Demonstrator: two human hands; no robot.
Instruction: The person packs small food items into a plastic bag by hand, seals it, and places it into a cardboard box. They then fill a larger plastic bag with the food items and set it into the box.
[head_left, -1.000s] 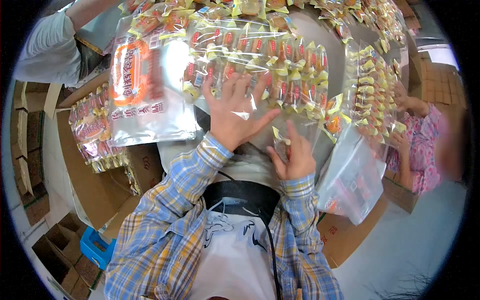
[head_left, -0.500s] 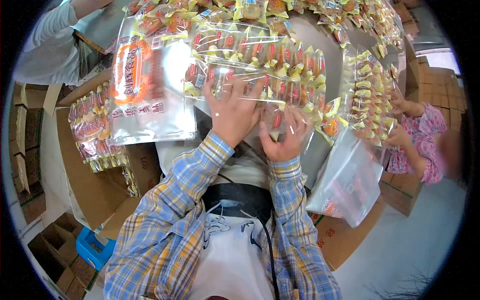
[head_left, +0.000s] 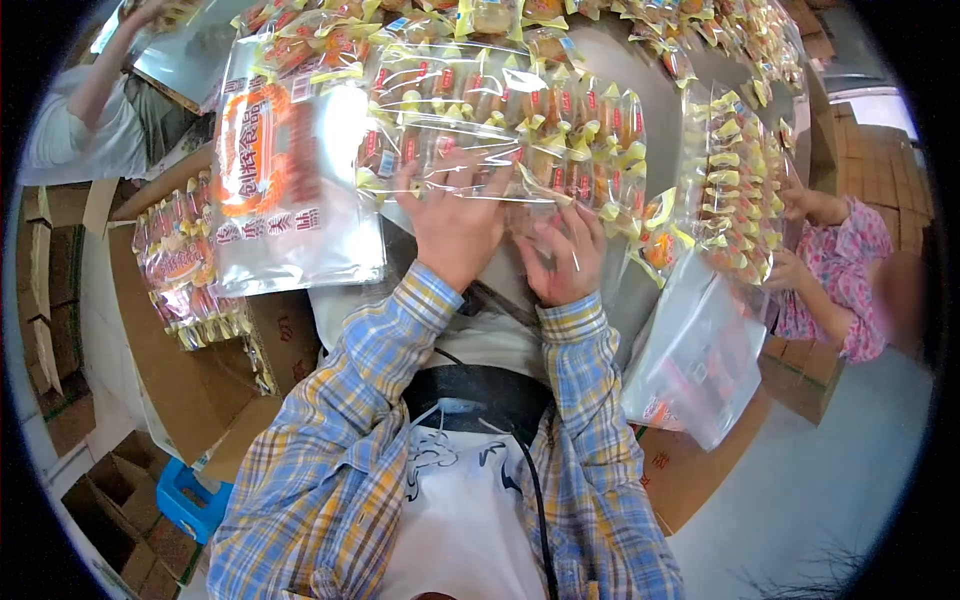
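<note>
A clear plastic bag (head_left: 470, 105) lies flat on the table, filled with rows of small wrapped snack packets with yellow ends and red labels. My left hand (head_left: 455, 230) rests on its near edge, fingers spread over the film and the closest row. Beside it, my right hand (head_left: 565, 258) has its fingers bent around the film at the bag's near edge, thumb toward the left hand. Glare on the plastic partly hides the fingertips. One loose packet (head_left: 660, 248) sits to the right of my right hand.
Printed flat bags (head_left: 255, 150) lie left, and more clear bags (head_left: 695, 350) lie right. A pile of packets (head_left: 700, 25) covers the far side. An open carton (head_left: 170, 370) stands left. At right, another person's hands (head_left: 795, 235) touch a filled bag (head_left: 735, 190); another person is at upper left.
The packet that showed between my hands is no longer visible there. My right hand has moved slightly up and left, its fingers more bent. The person at upper left has moved an arm.
</note>
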